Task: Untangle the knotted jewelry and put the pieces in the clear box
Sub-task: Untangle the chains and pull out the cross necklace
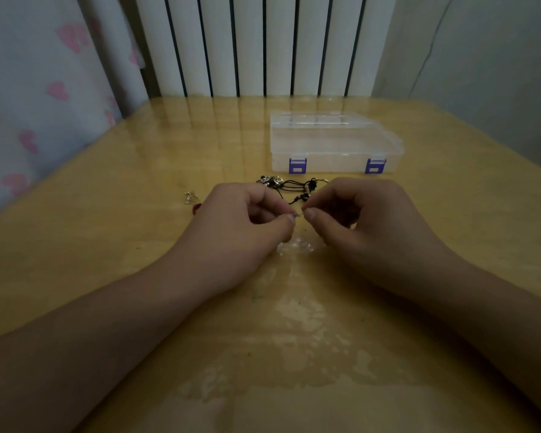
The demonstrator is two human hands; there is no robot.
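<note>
Black cords (294, 190) with metal charms are lying tangled on the table (138, 214), just behind both hands and in front of the closed clear box (331, 142). The left hand (247, 220) and right hand (356, 214) are meeting thumb-tip to thumb-tip, fingers curling in and pinching something tiny and pale; what it is, I cannot tell. Clear beads (295, 246) are glinting beneath the hands, half hidden. The jewelry is probably feeling light, limp and snaggy, best picked at loose loops beside each knot. Small pieces (191, 200) at left are blurring in dim light.
</note>
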